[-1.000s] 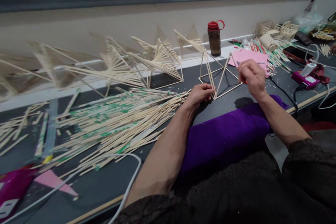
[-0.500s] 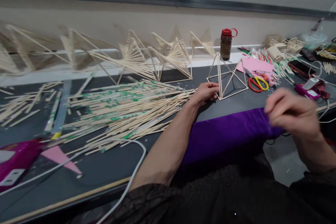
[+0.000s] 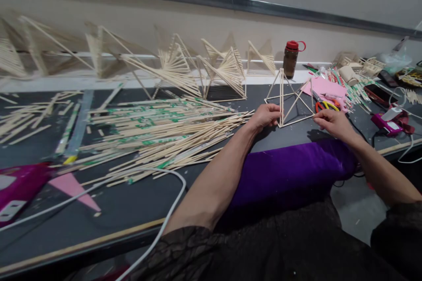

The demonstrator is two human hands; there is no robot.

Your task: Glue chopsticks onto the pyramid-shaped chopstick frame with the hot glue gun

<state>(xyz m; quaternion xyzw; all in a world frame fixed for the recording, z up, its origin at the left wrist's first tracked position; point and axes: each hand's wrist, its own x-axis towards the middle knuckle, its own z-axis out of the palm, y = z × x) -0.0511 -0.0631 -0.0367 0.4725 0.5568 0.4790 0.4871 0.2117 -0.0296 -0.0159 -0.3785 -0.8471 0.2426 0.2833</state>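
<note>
A small open frame of thin wooden sticks (image 3: 281, 96) stands on the dark table in front of me. My left hand (image 3: 266, 116) pinches its near upright sticks, low down, at the left front corner. At the right front corner, the closed fingertips of my right hand (image 3: 332, 124) meet the end of the bottom stick. Red-and-yellow-handled scissors (image 3: 329, 104) lie just behind my right hand, partly covered by it. Purple cloth (image 3: 290, 171) lies across my lap below both hands.
Loose wooden sticks (image 3: 184, 136) are heaped left of my left arm. Finished twisted stick models (image 3: 227, 70) line the wall, beside a red-capped bottle (image 3: 290, 59). A magenta glue gun (image 3: 23, 189) and white cable (image 3: 180, 184) are at left; pink paper (image 3: 326, 86) lies at right.
My right hand has come in leftward and forward from over the table edge to the frame's right corner. My left hand stays at the left corner; the view has shifted slightly.
</note>
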